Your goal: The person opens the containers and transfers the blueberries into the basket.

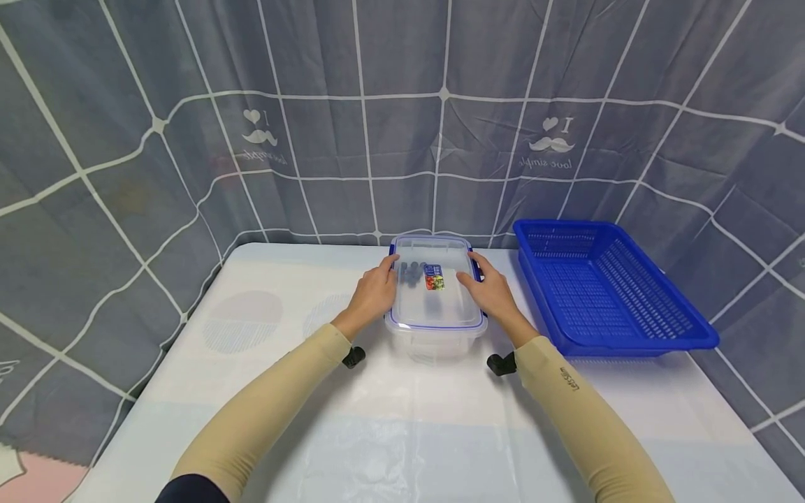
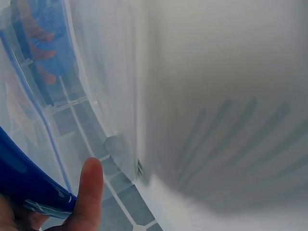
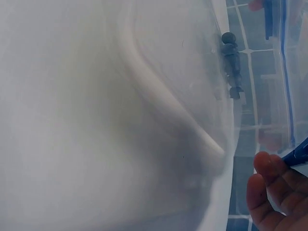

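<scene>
A clear plastic food container (image 1: 434, 342) stands on the table, its lid (image 1: 434, 307) edged with a blue seal and bearing a colourful label (image 1: 434, 277). Several dark round things (image 3: 232, 62) show through its wall. My left hand (image 1: 372, 297) holds the container's left side; in the left wrist view one finger stands straight beside a blue latch (image 2: 29, 178) and the others are partly behind it. On the opposite side, my right hand (image 1: 493, 295) has its thumb over the lid's edge. Its curled fingertips (image 3: 264, 163) meet another blue latch (image 3: 299, 155) in the right wrist view.
A blue slotted basket (image 1: 578, 307) sits to the right of the container, near my right hand. The white table cover (image 1: 302, 279) carries pale printed circles. A grey curtain (image 1: 402, 140) with white lines hangs behind the table and along both sides.
</scene>
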Action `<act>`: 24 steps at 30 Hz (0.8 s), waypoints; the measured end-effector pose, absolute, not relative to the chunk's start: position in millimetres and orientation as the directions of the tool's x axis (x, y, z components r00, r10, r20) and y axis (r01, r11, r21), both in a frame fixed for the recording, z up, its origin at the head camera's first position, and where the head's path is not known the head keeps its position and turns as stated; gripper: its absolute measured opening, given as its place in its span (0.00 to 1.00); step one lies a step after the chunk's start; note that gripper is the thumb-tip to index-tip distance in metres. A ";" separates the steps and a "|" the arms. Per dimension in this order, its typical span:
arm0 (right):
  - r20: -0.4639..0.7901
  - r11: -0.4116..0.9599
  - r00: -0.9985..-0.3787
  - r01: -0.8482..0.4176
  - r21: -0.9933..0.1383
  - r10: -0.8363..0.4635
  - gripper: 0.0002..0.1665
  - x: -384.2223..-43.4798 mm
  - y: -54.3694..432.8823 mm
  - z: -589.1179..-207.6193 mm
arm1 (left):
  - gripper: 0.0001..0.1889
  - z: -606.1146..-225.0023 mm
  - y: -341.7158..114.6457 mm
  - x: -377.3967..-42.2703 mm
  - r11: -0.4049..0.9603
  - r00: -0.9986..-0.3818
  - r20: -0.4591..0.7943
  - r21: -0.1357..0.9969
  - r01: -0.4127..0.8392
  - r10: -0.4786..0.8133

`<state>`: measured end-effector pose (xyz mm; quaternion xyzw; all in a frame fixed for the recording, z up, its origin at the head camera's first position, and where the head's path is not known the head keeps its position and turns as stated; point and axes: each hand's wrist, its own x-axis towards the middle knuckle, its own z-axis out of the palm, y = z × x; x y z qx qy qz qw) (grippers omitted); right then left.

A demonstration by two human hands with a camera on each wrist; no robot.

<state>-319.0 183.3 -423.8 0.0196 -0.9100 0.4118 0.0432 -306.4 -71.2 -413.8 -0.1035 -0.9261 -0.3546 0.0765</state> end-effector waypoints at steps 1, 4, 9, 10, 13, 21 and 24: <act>0.094 0.659 -0.996 -0.071 -0.749 0.000 0.41 -319.2 183.1 -423.7 | 0.23 -413.5 -71.0 -306.5 0.726 -0.968 0.215 0.643 0.242 0.132; 0.093 0.652 -0.996 -0.071 -0.755 -0.001 0.41 -319.6 182.8 -423.3 | 0.23 -413.0 -70.6 -306.2 0.726 -0.970 0.214 0.647 0.232 0.119; 0.082 0.654 -0.997 -0.065 -0.754 -0.004 0.41 -318.1 182.6 -423.4 | 0.24 -413.1 -70.6 -305.7 0.733 -0.973 0.205 0.645 0.219 0.110; 0.081 0.657 -0.997 -0.065 -0.751 -0.006 0.42 -317.9 182.6 -423.7 | 0.24 -413.4 -70.5 -305.6 0.732 -0.973 0.203 0.646 0.217 0.109; 0.083 0.657 -0.997 -0.069 -0.750 -0.009 0.42 -317.7 183.2 -424.5 | 0.24 -413.7 -70.4 -305.4 0.728 -0.974 0.201 0.652 0.214 0.106; 0.082 0.643 -0.997 -0.067 -0.763 -0.007 0.41 -318.4 184.2 -425.3 | 0.24 -413.8 -69.9 -304.9 0.719 -0.976 0.194 0.663 0.208 0.103; 0.080 0.641 -0.997 -0.066 -0.765 -0.007 0.41 -318.4 184.6 -425.3 | 0.24 -414.3 -69.6 -305.7 0.720 -0.974 0.199 0.661 0.212 0.104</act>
